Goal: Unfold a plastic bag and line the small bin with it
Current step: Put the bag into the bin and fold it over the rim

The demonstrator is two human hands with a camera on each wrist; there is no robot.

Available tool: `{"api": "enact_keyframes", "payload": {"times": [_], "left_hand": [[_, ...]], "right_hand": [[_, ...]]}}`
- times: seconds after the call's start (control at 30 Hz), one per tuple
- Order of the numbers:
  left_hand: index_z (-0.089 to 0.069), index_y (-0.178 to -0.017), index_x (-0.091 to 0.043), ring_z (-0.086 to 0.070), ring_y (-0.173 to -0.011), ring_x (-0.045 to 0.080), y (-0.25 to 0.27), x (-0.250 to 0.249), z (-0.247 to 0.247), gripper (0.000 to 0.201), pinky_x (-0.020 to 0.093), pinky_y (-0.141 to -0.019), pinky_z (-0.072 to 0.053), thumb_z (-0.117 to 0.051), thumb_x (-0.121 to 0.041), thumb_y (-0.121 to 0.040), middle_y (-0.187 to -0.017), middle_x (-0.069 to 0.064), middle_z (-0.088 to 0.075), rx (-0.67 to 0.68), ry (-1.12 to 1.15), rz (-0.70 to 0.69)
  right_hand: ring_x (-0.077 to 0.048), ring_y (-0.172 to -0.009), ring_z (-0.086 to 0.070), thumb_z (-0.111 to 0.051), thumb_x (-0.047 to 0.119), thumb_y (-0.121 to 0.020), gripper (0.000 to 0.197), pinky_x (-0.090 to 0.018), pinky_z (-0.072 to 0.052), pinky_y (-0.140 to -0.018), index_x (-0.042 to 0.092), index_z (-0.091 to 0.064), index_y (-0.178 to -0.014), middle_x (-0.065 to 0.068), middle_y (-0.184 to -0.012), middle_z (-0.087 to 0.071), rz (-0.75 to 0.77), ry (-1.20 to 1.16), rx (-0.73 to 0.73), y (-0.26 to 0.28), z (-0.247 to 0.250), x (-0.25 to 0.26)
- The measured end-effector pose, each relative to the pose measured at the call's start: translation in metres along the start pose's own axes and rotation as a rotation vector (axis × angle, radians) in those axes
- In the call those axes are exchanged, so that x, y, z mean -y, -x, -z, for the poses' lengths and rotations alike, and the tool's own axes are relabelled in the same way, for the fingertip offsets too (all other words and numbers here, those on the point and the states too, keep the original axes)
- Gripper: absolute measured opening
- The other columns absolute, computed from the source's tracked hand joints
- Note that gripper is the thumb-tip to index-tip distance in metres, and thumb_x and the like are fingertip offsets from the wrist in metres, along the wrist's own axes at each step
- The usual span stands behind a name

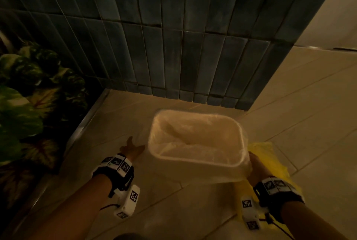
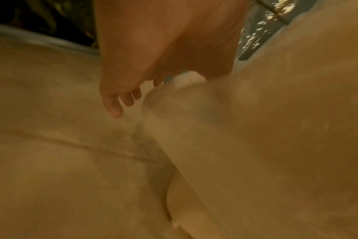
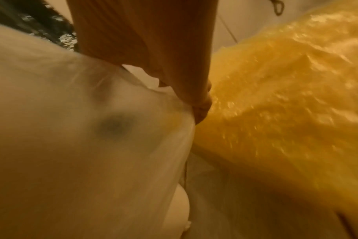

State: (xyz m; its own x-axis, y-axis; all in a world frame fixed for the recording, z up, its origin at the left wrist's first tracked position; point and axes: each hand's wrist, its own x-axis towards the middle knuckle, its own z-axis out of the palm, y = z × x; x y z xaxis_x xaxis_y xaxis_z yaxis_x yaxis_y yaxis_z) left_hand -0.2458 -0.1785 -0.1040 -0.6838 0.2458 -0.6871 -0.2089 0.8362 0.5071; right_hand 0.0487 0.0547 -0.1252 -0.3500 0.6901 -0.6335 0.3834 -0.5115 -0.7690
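A small white rectangular bin [image 1: 193,160] stands on the floor, and a translucent plastic bag [image 1: 193,135] lies inside it with its edge folded over the rim. My left hand [image 1: 133,148] is at the bin's near left corner with its fingers spread. In the left wrist view the left hand's fingers [image 2: 121,100] hang relaxed beside the bin's wall [image 2: 255,129] and hold nothing. My right hand [image 1: 256,164] is at the near right corner. There its curled fingers [image 3: 202,105] pinch the bag's film [image 3: 92,113] drawn down over the outside.
A crumpled yellow plastic bag [image 1: 270,154] lies on the floor tiles right of the bin, under my right wrist. A dark tiled wall [image 1: 173,27] stands just behind the bin. Leafy plants [image 1: 29,104] sit left, past a metal floor strip [image 1: 81,129].
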Motion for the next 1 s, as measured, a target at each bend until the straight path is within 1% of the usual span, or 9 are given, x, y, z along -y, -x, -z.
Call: {"api": "enact_keyframes", "payload": {"times": [0.13,0.27,0.37,0.43,0.5,0.6,0.7,0.8,1.0], "left_hand": [[-0.02,-0.149,-0.026,-0.031,-0.138,0.031,0.005,-0.019,0.022,0.066,0.038,-0.106,-0.032,-0.053,-0.031,-0.092,-0.155,0.009,-0.024,-0.01,0.35,-0.214],[-0.03,-0.145,-0.027,-0.029,-0.139,0.014,0.029,-0.042,0.017,0.049,0.037,-0.116,-0.022,-0.035,-0.04,-0.098,-0.151,-0.008,-0.03,0.085,0.471,-0.45],[-0.054,-0.127,-0.032,-0.049,-0.125,0.018,0.038,-0.042,-0.001,0.061,0.041,-0.112,-0.031,-0.036,-0.07,-0.083,-0.137,-0.002,-0.053,0.345,0.561,-0.33],[-0.054,-0.129,-0.027,-0.053,-0.121,0.025,0.037,-0.043,-0.009,0.063,0.043,-0.113,-0.031,-0.031,-0.068,-0.087,-0.131,0.007,-0.058,0.408,0.661,-0.27],[-0.047,-0.136,-0.021,-0.048,-0.125,0.027,0.031,-0.044,-0.014,0.069,0.043,-0.115,-0.027,-0.029,-0.066,-0.088,-0.136,0.008,-0.054,0.447,0.785,-0.238],[-0.039,-0.14,-0.02,-0.041,-0.129,0.027,0.031,-0.044,-0.015,0.067,0.041,-0.113,-0.026,-0.025,-0.063,-0.091,-0.141,0.005,-0.045,0.469,0.866,-0.203],[-0.028,-0.147,-0.023,-0.033,-0.136,0.024,0.033,-0.04,-0.009,0.065,0.04,-0.113,-0.023,-0.028,-0.059,-0.093,-0.152,0.0,-0.03,0.261,0.732,-0.165],[-0.032,-0.144,-0.022,-0.036,-0.132,0.028,0.027,-0.022,0.008,0.055,0.041,-0.108,-0.029,-0.037,-0.047,-0.095,-0.15,0.003,-0.033,0.11,0.436,-0.063],[-0.056,-0.1,-0.013,-0.053,-0.073,0.022,0.021,0.013,0.013,0.022,0.027,-0.066,-0.035,-0.049,-0.032,-0.092,-0.093,0.007,-0.054,0.251,0.212,0.091]], "right_hand": [[-0.029,-0.137,-0.029,-0.051,0.028,-0.092,0.048,-0.045,-0.026,-0.104,0.019,-0.041,-0.138,-0.006,-0.147,-0.035,0.089,-0.076,-0.224,0.016,0.003,0.042],[-0.019,-0.134,-0.028,-0.044,0.042,-0.095,0.046,-0.039,-0.024,-0.101,0.034,-0.036,-0.14,0.002,-0.145,-0.034,0.28,-0.035,-0.049,0.047,-0.014,0.073],[-0.023,-0.132,-0.037,-0.047,0.066,-0.078,0.068,-0.044,-0.033,-0.105,0.042,-0.033,-0.14,0.005,-0.146,-0.037,0.203,0.029,0.093,0.057,-0.034,0.075],[-0.027,-0.113,-0.06,-0.055,0.074,-0.064,0.078,-0.042,-0.051,-0.088,0.038,-0.046,-0.133,-0.003,-0.133,-0.056,0.126,0.0,0.137,0.055,-0.042,0.072],[-0.03,-0.091,-0.068,-0.053,0.072,-0.069,0.065,-0.037,-0.055,-0.068,0.028,-0.06,-0.118,-0.009,-0.103,-0.073,0.036,-0.052,0.13,0.054,-0.045,0.071],[-0.026,-0.083,-0.069,-0.035,0.071,-0.083,0.057,-0.036,-0.051,-0.066,0.025,-0.067,-0.098,-0.004,-0.079,-0.076,0.001,-0.087,0.142,0.054,-0.042,0.065],[-0.022,-0.098,-0.064,-0.02,0.063,-0.092,0.062,-0.037,-0.05,-0.077,0.023,-0.058,-0.12,-0.005,-0.112,-0.069,0.09,-0.09,0.129,0.046,-0.034,0.057],[-0.028,-0.129,-0.043,-0.034,0.044,-0.098,0.048,-0.044,-0.039,-0.1,0.018,-0.044,-0.138,-0.007,-0.144,-0.044,0.122,0.078,-0.104,0.032,-0.013,0.042],[-0.029,-0.097,-0.051,-0.044,0.041,-0.095,0.029,-0.039,-0.04,-0.078,0.02,-0.051,-0.115,-0.009,-0.113,-0.054,-0.283,0.235,0.003,0.031,0.017,0.01]]}}
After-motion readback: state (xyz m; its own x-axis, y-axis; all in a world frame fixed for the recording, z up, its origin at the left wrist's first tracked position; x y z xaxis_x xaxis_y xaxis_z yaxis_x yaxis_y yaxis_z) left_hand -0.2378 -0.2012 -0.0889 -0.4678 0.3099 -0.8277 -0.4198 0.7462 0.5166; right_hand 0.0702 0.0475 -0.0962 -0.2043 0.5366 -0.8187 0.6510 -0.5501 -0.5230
